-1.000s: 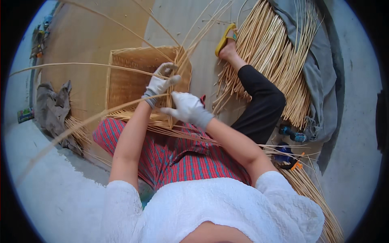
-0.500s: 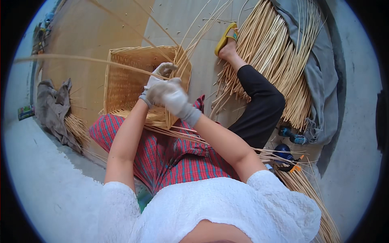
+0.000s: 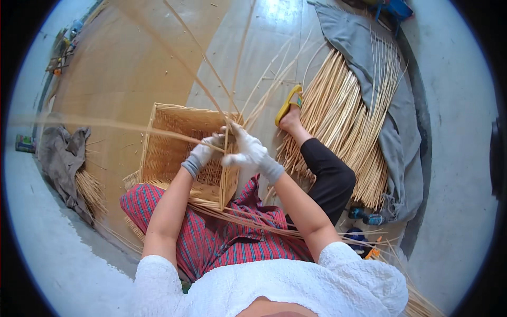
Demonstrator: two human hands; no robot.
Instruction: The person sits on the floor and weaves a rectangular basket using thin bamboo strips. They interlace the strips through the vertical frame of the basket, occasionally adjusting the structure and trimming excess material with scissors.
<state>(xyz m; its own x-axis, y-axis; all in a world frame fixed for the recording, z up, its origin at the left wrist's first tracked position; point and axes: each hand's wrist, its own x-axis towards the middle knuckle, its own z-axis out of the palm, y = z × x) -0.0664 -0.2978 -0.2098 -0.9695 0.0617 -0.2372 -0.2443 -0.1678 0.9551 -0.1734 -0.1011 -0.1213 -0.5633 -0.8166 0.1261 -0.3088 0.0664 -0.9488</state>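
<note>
A square wicker basket [image 3: 168, 150] lies tipped on its side against my lap, its opening toward me. Both hands wear white gloves with grey cuffs and work at its right-hand rim. My left hand [image 3: 203, 153] is closed at the inner side of that rim, around the end of a long pale rod [image 3: 127, 126] that stretches far to the left. My right hand [image 3: 247, 149] is on the outer side of the rim, thumb and fingers spread, fingertips close to the upright rods. Several loose rods [image 3: 208, 62] fan out from the basket's corner, some blurred.
A big bundle of peeled rods [image 3: 338, 121] lies at the right, partly under a grey cloth [image 3: 364, 63]. Beside my outstretched leg are a blue-and-black power tool [image 3: 367, 216] and an orange-handled tool [image 3: 373, 248]. At the left, another grey cloth [image 3: 63, 158] covers shorter rods.
My right hand has gone from crossing over my left wrist to the rim's outer side, its fingers spreading. The view has shifted, so everything sits lower in the picture.
</note>
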